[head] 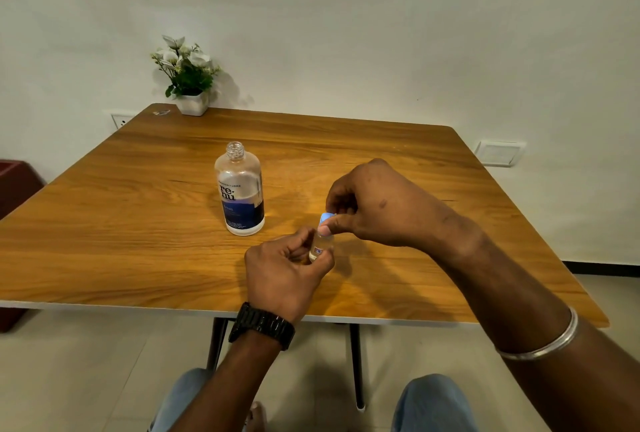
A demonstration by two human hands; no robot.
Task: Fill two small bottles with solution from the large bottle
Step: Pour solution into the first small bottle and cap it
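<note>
While the left hand (282, 270) curled its fingers and thumb around a small clear bottle (319, 247), holding it upright just above the wooden table (138, 224), the right hand (367, 203) pinched the bottle's pale blue cap (325, 217) between thumb and bent forefinger. Both grips were closed tight, with no gap showing around the bottle or the cap. A small label showed on the bottle's side; whether it held liquid could not be told. Just beyond the hands and to their left stood the large bottle (241, 189), a clear plastic cylinder with rounded shoulders, an uncapped threaded neck and a dark blue label. The tabletop was smooth, with warm orange-brown grain and rounded corners. A black link-band watch (262, 325) circled the left wrist, and a thin silver bangle (547, 345) the right forearm. At the table's far corner sat a white pot of white flowers (188, 80).
</note>
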